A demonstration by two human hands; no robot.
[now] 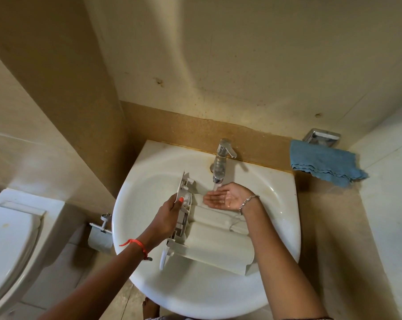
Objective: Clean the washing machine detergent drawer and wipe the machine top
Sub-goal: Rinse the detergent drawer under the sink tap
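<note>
The detergent drawer (213, 236) is off-white plastic, smooth and matt. The washbasin (149, 162) is glossy white ceramic that catches bright highlights. The tap (221, 158) is polished metal, dulled and brownish along its spout. The blue cloth (324, 165) is soft, nappy fabric with a scalloped edge. The wall tiles (241, 65) are beige and speckled, with a faint sheen. The bracelet (248, 200) is shiny metal chain, and the wrist thread (137, 244) is orange cord.
</note>
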